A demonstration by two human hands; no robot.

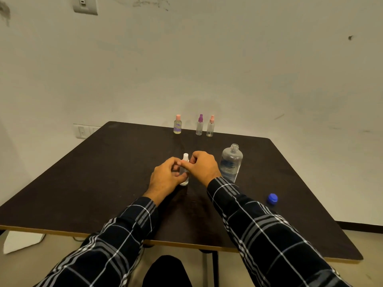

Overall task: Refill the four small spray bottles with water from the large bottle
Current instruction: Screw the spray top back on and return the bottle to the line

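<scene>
Head view: I see both hands on the white spray bottle, upright mid-counter. Left hand fingers curl round its body; right hand fingers pinch it just under its cap. Large bottle stands uncapped just beside the right hand. Blue cap lies near the right sleeve. At the far edge stand the labelled pink-capped bottle, the purple-capped bottle and the clear pink-capped bottle, the last two close together.
</scene>
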